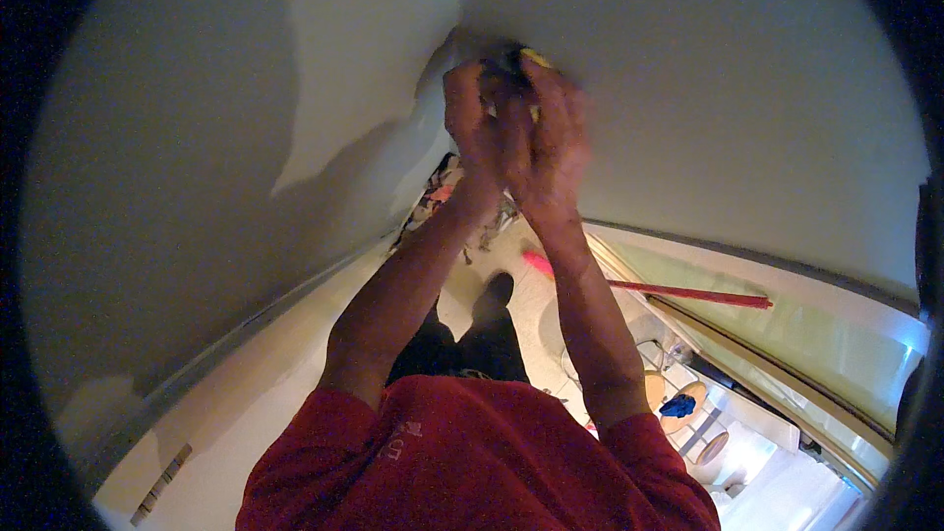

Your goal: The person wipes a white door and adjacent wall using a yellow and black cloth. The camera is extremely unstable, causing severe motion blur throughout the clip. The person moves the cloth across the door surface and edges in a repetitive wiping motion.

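Both my arms are raised towards a corner where two pale walls meet. My left hand (476,110) is at the corner, its fingers curled about a dark object (505,63) that is blurred and in shadow. Beside it, my right hand (553,125) reaches to the same dark object, with a small yellow part (535,57) showing at its fingertips. What the object is, and how each hand grips it, I cannot tell. The hands nearly touch at the wrists.
Below, a pile of mixed items (435,195) lies at the corner. A red pole (693,294) with a pink end stands out at the right. Round stools (682,391), one bearing a blue cloth (678,405), and long wooden trim (767,369) are at the lower right.
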Action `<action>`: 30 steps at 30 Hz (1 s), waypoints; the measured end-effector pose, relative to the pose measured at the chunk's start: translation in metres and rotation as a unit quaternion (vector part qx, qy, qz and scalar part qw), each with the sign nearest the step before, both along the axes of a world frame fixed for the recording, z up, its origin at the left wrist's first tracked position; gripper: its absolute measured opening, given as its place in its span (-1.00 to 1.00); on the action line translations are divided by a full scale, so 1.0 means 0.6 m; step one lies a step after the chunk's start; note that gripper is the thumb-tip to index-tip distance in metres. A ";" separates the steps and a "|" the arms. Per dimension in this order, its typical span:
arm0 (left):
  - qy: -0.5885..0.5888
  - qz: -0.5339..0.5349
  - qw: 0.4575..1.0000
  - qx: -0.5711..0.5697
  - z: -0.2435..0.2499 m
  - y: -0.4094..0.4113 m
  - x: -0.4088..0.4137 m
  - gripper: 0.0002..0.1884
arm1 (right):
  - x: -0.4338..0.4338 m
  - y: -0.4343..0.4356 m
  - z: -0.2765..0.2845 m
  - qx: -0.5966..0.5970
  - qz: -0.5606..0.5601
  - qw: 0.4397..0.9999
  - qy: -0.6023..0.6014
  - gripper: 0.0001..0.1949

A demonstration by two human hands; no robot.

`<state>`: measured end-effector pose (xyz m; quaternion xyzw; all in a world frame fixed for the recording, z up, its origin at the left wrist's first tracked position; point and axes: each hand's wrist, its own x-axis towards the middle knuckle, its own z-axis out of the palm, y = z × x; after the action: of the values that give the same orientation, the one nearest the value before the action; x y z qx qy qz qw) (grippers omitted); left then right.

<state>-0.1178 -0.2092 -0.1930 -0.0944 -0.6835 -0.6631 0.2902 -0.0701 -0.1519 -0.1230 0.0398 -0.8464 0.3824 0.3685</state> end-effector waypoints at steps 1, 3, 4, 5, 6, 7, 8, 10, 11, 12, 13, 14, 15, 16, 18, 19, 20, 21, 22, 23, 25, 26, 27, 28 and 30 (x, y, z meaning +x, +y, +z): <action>-0.013 0.003 1.000 -0.008 -0.003 0.000 -0.004 -0.71 | -0.006 -0.002 -0.019 -0.008 0.007 1.000 -0.008 -0.66; -0.092 -0.103 0.963 0.230 -0.026 0.001 0.000 -0.68 | -0.016 -0.009 -0.054 -0.007 -0.001 0.999 -0.045 -0.66; -0.142 -0.164 0.897 0.385 -0.049 -0.006 -0.009 -0.67 | -0.018 -0.017 -0.067 -0.022 0.008 0.998 -0.064 -0.66; -0.137 -0.164 0.900 0.379 -0.072 -0.010 -0.013 -0.67 | -0.020 -0.022 -0.074 -0.038 0.016 0.996 -0.083 -0.66; -0.135 -0.167 0.902 0.374 -0.069 -0.012 -0.012 -0.66 | -0.021 -0.020 -0.078 -0.049 0.020 0.996 -0.071 -0.66; -0.077 -0.107 0.970 0.206 -0.066 -0.013 -0.006 -0.66 | -0.021 -0.017 -0.080 -0.061 0.024 0.996 -0.060 -0.65; -0.016 -0.044 0.998 0.030 -0.063 -0.012 -0.004 -0.66 | -0.022 -0.014 -0.082 -0.072 0.028 0.996 -0.048 -0.65; 0.007 -0.059 0.996 0.068 -0.029 -0.013 -0.010 -0.67 | -0.028 -0.013 -0.058 -0.056 0.034 0.998 0.014 -0.63; -0.004 -0.066 0.993 0.096 -0.028 -0.014 -0.013 -0.67 | -0.032 -0.016 -0.044 -0.049 0.039 0.997 0.045 -0.62; -0.014 -0.074 0.989 0.126 -0.024 -0.012 -0.018 -0.67 | -0.033 -0.017 -0.031 -0.046 0.042 0.997 0.045 -0.62; -0.017 -0.077 0.986 0.147 -0.024 -0.011 -0.021 -0.67 | -0.035 -0.018 -0.020 -0.044 0.044 0.997 0.045 -0.61; -0.022 -0.077 0.984 0.157 -0.027 -0.011 -0.020 -0.67 | -0.035 -0.020 -0.016 -0.042 0.047 0.997 0.044 -0.61; -0.024 -0.076 0.985 0.153 -0.030 -0.010 -0.020 -0.67 | -0.035 -0.020 -0.017 -0.026 0.052 0.998 0.027 -0.60; -0.025 -0.069 0.988 0.139 -0.034 -0.010 -0.019 -0.67 | -0.037 -0.021 -0.020 -0.011 0.057 0.998 0.009 -0.60; -0.027 -0.059 0.992 0.108 -0.040 -0.015 -0.015 -0.67 | -0.041 -0.031 -0.037 -0.006 0.061 0.998 -0.019 -0.58; -0.028 -0.058 0.993 0.097 -0.044 -0.011 -0.014 -0.67 | -0.046 -0.036 -0.055 -0.014 0.057 0.998 -0.030 -0.57; -0.029 -0.059 0.994 0.085 -0.047 -0.010 -0.013 -0.67 | -0.048 -0.038 -0.070 -0.021 0.053 0.998 -0.040 -0.56; -0.033 -0.058 0.995 0.074 -0.055 -0.010 -0.015 -0.67 | -0.050 -0.038 -0.082 -0.023 0.054 0.997 -0.054 -0.57; -0.041 -0.058 0.995 0.064 -0.063 -0.011 -0.014 -0.67 | -0.051 -0.038 -0.091 -0.025 0.056 0.996 -0.067 -0.57; -0.051 -0.061 0.995 0.056 -0.072 -0.011 -0.011 -0.67 | -0.049 -0.038 -0.100 -0.026 0.057 0.995 -0.080 -0.57; -0.079 -0.074 0.993 0.053 -0.091 -0.010 -0.007 -0.66 | -0.046 -0.039 -0.116 -0.047 0.047 0.995 -0.076 -0.59; -0.099 -0.092 0.988 0.070 -0.100 -0.009 -0.006 -0.66 | -0.044 -0.037 -0.121 -0.057 0.042 0.995 -0.073 -0.59; -0.128 -0.119 0.978 0.109 -0.109 -0.006 -0.004 -0.66 | -0.038 -0.036 -0.117 -0.070 0.041 0.993 -0.082 -0.59; -0.163 -0.155 0.960 0.167 -0.119 -0.006 -0.002 -0.66 | -0.030 -0.035 -0.109 -0.083 0.040 0.992 -0.091 -0.60; -0.176 -0.192 0.951 0.164 -0.131 0.003 0.009 -0.65 | -0.019 -0.022 -0.104 -0.089 0.024 0.992 -0.083 -0.61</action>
<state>-0.1125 -0.2076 -0.2716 -0.0569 -0.5745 -0.8154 0.0436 -0.0816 -0.1649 -0.1855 -0.0051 -0.8355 0.4671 0.2894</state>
